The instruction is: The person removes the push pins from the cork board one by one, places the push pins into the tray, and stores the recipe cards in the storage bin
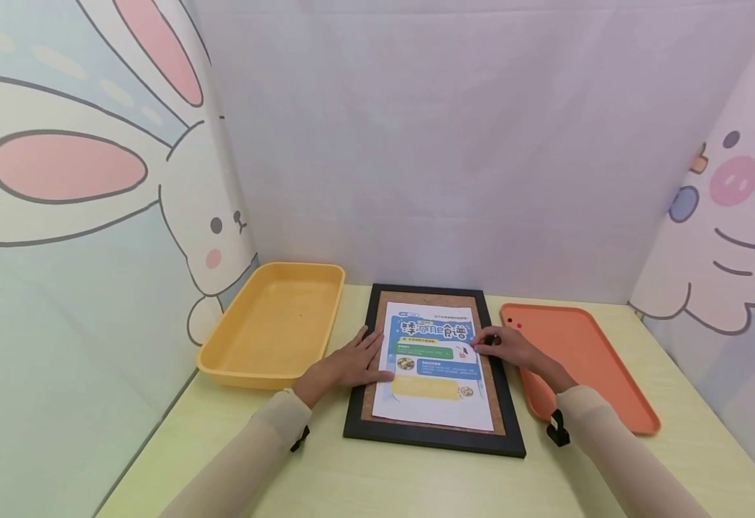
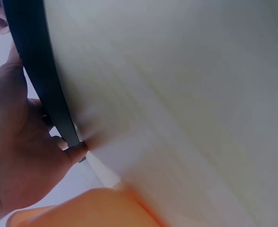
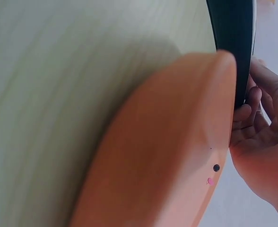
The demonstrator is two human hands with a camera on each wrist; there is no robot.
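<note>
A black-framed cork board (image 1: 367,403) lies on the table, with a printed poster (image 1: 431,416) on its cork face. On the poster's left edge my left hand (image 1: 351,360) rests with fingers spread, thumb across the paper. My right hand (image 1: 510,347) is at the poster's right edge, its fingers bent and the thumb and forefinger tips close together there; whether a small thing sits between them is hidden. In the right wrist view, the curled fingers of that hand (image 3: 266,113) are beside the black frame (image 3: 236,47). The left wrist view has the left hand (image 2: 21,137) by the frame's side.
A yellow tray (image 1: 274,316) stands left of the board. To the right, an orange tray (image 1: 591,360) holds a few small black and pink pieces (image 1: 518,326); its near side lies beneath my right forearm. Cartoon-printed curtains (image 1: 416,144) enclose the table's back and sides.
</note>
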